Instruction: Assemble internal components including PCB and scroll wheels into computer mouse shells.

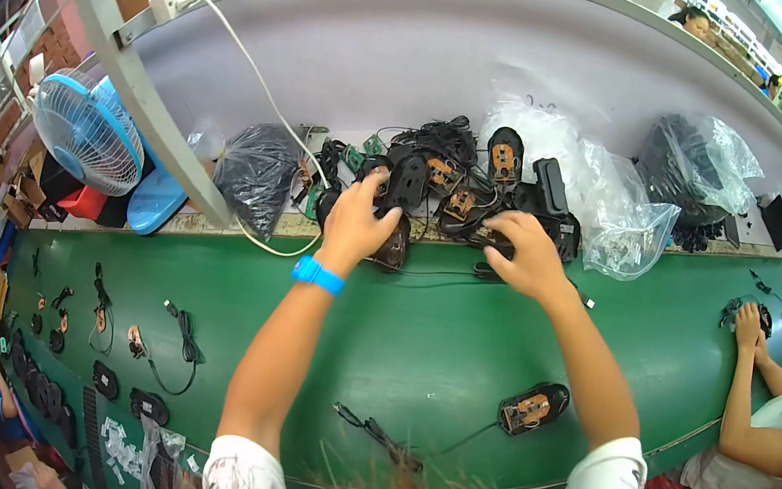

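Observation:
My left hand (357,224), below a blue wristband (318,275), reaches over a pile of computer mouse parts, its thumb apart from its fingers. A glossy dark mouse shell (393,247) lies beside its thumb. My right hand (526,255) hovers with bent, parted fingers at the pile's right, near a dark mouse part with an orange board (461,204). What its fingertips touch is partly hidden. Behind, an open mouse base (505,155) leans up, near tangled black cables (437,138). An open mouse with an orange board (533,409) lies on the green belt (435,352), cable attached.
A blue fan (89,134) and a black plastic bag (258,174) stand left. Clear plastic bags (623,214) fill the shelf's right. Cabled parts (185,335) and mouse shells (149,406) lie left on the belt. A co-worker (770,413) works at right.

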`<state>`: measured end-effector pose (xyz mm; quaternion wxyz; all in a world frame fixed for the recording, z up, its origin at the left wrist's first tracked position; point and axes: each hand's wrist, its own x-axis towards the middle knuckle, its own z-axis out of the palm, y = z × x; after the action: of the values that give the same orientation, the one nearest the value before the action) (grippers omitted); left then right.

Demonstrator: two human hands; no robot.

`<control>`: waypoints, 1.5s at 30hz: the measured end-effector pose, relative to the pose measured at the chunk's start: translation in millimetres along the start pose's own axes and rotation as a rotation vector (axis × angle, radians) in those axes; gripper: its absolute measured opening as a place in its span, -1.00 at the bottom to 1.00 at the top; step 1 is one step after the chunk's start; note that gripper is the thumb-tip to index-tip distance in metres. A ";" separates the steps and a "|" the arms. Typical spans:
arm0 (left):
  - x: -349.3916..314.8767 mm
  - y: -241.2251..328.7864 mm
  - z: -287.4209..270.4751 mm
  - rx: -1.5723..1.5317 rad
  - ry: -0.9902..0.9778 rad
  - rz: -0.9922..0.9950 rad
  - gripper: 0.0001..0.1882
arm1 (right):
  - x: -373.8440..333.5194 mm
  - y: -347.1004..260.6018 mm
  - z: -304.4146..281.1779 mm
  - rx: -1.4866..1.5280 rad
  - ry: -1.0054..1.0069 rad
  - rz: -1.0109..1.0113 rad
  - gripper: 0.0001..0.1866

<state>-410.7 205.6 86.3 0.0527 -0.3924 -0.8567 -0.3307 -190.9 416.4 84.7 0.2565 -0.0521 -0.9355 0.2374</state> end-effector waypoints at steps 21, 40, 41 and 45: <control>-21.7 -11.7 -47.7 -0.138 0.197 0.047 -0.08 | -60.6 34.8 -7.5 0.115 0.010 0.185 -0.62; 2.9 -47.1 -0.1 0.199 0.375 0.013 -0.20 | 131.8 25.7 83.4 -0.591 -0.006 0.259 -0.42; -3.9 -43.0 -0.3 0.179 0.427 0.070 -0.21 | 134.1 36.0 86.7 -0.634 0.016 0.261 -0.41; -36.5 -56.5 -26.7 0.051 0.387 0.027 -0.25 | 140.6 15.0 80.4 -0.579 0.013 0.275 -0.37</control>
<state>-430.1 139.3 64.6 0.2305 -0.3315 -0.8333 -0.3775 -353.2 426.9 80.9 0.2025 -0.2506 -0.9466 -0.0065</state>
